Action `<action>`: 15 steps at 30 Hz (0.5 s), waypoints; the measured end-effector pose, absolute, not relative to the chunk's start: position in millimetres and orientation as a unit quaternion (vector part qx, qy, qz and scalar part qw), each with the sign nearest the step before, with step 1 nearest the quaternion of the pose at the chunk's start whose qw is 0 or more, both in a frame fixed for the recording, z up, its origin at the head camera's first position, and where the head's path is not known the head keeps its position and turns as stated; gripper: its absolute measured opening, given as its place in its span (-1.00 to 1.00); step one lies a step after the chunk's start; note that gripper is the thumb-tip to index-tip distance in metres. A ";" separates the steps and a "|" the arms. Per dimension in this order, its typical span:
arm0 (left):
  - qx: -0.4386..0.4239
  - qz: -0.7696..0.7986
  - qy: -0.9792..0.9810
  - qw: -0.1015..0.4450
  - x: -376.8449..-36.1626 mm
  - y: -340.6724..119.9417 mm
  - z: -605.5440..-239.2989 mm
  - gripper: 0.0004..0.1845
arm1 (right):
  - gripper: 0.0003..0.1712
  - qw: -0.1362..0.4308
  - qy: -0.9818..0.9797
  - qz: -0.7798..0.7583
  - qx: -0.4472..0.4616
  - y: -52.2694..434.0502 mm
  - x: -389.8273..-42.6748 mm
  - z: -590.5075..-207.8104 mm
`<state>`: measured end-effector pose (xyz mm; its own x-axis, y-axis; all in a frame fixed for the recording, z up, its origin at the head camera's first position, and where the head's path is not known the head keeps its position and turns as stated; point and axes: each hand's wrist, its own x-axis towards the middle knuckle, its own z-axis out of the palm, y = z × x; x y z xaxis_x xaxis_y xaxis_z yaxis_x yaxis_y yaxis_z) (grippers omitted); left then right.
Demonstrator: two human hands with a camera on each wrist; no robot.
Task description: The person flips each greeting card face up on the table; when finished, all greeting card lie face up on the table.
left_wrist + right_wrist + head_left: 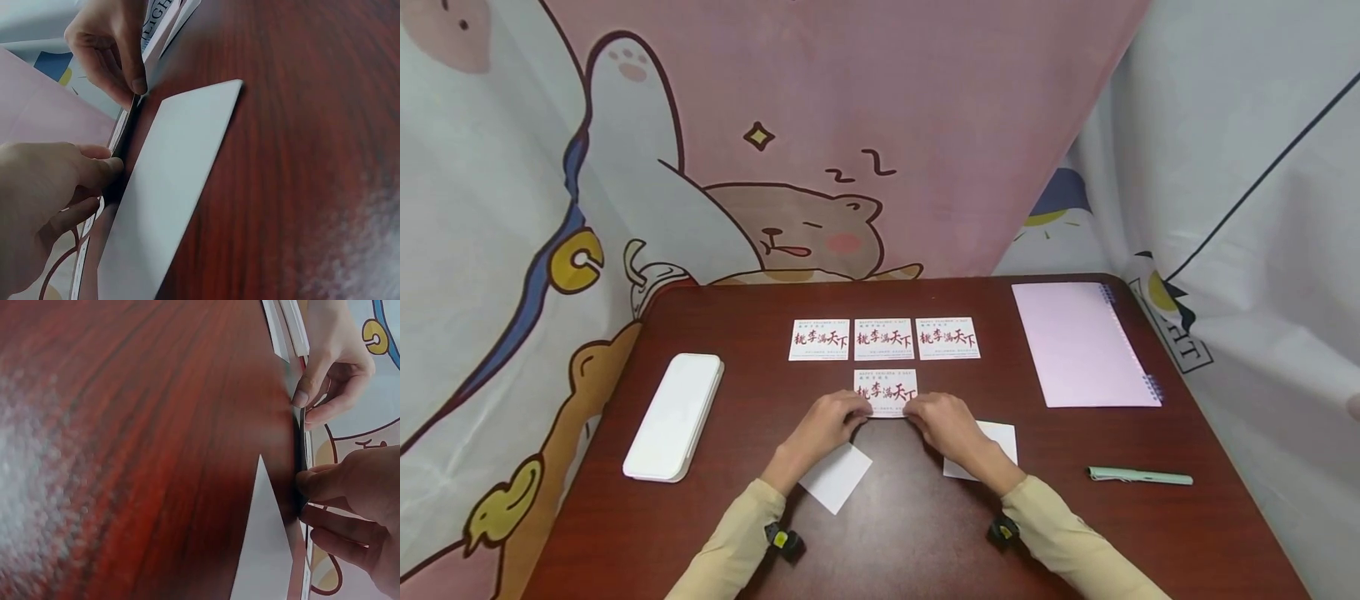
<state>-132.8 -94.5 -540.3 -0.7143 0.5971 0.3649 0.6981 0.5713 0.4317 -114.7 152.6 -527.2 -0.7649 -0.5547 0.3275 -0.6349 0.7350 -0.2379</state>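
A square white card with red Chinese characters [886, 385] is held by its near corners in the middle of the table. My left hand [833, 421] pinches its left corner between thumb and fingers. At the right corner, my right hand [946, 423] pinches it the same way. In both wrist views the card is nearly edge-on, its near side dark. Three matching cards [819, 340] lie in a row just beyond it. Under my left forearm is a blank white card [838, 478]; another blank card [1000, 442] is partly hidden by my right wrist.
A white case [672, 417] lies at the left of the brown table [910, 533]. On the right are a pink spiral notebook [1086, 346] and a mint-green pen [1141, 476]. Printed curtains [925, 125] hang around the back and sides.
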 end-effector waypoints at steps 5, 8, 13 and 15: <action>-0.359 -0.279 -0.887 0.082 -134.9 -94.1 -542.1 -0.84 | -0.90 0.135 -0.922 0.175 0.318 153.4 -117.0 -532.6; -0.356 -0.279 -0.888 0.082 -135.2 -94.1 -544.1 -0.84 | -0.91 0.151 -0.919 0.178 0.318 153.2 -118.1 -535.1; -0.350 -0.282 -0.889 0.083 -135.0 -94.7 -546.3 -0.84 | -0.91 0.164 -0.916 0.180 0.319 152.5 -118.4 -537.5; -0.350 -0.283 -0.889 0.085 -134.8 -94.6 -545.9 -0.84 | -0.92 0.162 -0.916 0.181 0.318 152.6 -118.0 -537.8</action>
